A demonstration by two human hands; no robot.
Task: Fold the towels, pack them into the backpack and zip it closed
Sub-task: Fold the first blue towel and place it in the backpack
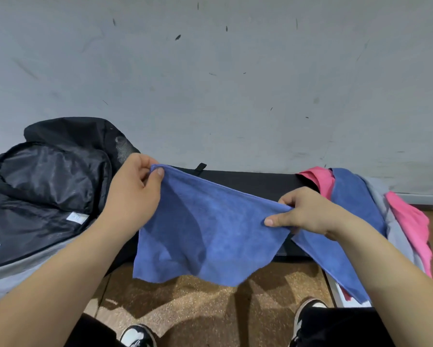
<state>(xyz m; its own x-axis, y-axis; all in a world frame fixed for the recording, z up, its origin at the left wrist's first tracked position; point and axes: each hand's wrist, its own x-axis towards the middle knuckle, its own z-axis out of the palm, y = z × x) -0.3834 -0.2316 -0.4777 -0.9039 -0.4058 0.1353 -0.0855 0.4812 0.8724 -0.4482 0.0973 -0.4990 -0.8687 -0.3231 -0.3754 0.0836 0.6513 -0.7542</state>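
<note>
A blue towel (205,236) hangs in the air in front of me, stretched along its top edge. My left hand (135,194) pinches its upper left corner and my right hand (308,214) pinches the upper right corner. The towel's lower edge droops loosely above the floor. The black and grey backpack (42,196) lies unzipped on the left, its dark lining showing. A heap of more towels (375,209), pink, blue and grey, sits at the right end of the bench.
A low black bench (255,181) runs along a grey wall behind the towel. Below is a brown wooden floor (197,304). My two shoes show at the bottom edge.
</note>
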